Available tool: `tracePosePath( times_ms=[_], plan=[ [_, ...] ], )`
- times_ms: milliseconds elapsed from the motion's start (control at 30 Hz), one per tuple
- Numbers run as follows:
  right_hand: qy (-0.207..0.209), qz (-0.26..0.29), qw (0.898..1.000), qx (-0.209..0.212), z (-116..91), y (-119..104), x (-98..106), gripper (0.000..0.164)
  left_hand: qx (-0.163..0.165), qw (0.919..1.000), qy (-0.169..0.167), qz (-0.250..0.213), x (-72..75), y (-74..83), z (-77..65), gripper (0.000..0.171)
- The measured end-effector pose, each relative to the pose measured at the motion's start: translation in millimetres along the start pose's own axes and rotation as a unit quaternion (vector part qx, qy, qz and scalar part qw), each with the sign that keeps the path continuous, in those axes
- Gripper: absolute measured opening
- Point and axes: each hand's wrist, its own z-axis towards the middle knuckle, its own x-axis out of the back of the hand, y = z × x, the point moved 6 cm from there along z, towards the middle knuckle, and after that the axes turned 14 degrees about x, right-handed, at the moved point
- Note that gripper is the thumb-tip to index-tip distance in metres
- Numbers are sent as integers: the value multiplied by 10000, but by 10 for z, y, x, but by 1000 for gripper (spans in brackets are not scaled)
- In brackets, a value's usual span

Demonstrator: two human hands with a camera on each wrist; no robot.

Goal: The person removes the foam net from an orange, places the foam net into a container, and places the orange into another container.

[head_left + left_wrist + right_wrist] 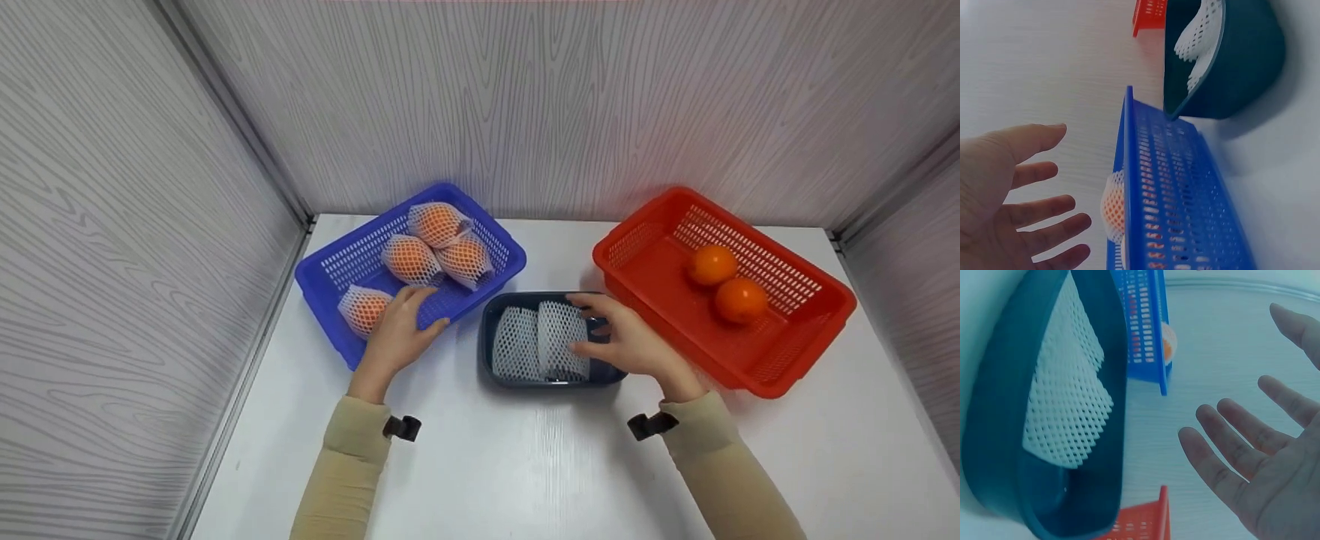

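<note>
My left hand (401, 334) hovers over the near side of the blue basket (335, 346), its fingers spread and nothing held. Beneath it, partly covered by the hand, lies an orange in a white foam net (363, 309). Several more netted oranges (411, 259) sit at the basket's back right. Above the right part of the dark teal tub (487, 337) is my right hand (626, 337), fingers apart and holding nothing. Two empty white foam nets (1067, 399) lie side by side in that tub; the right hand overlaps one in the head view.
At the right a red basket (660, 311) holds two bare oranges (726, 283). All three containers stand on a white table (510, 465). Wood-grain panels (480, 112) rise behind the table and at both sides.
</note>
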Motion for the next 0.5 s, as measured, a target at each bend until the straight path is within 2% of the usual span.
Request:
tracePosePath(
  times_ms=[167, 300, 500],
  plan=[
    [-100, 463, 9988, 78, 32, -32, -228, 68, 221, 9994, -80, 260, 211, -214, 88, 54],
    [-125, 736, 9968, 283, 77, -58, -375, 68, 322, 9971, -229, 644, 340, -358, 178, 53],
    [-234, 943, 9948, 309, 139, -99, -577, 68, 362, 9912, -360, 1225, 428, -500, 349, 52]
  ],
)
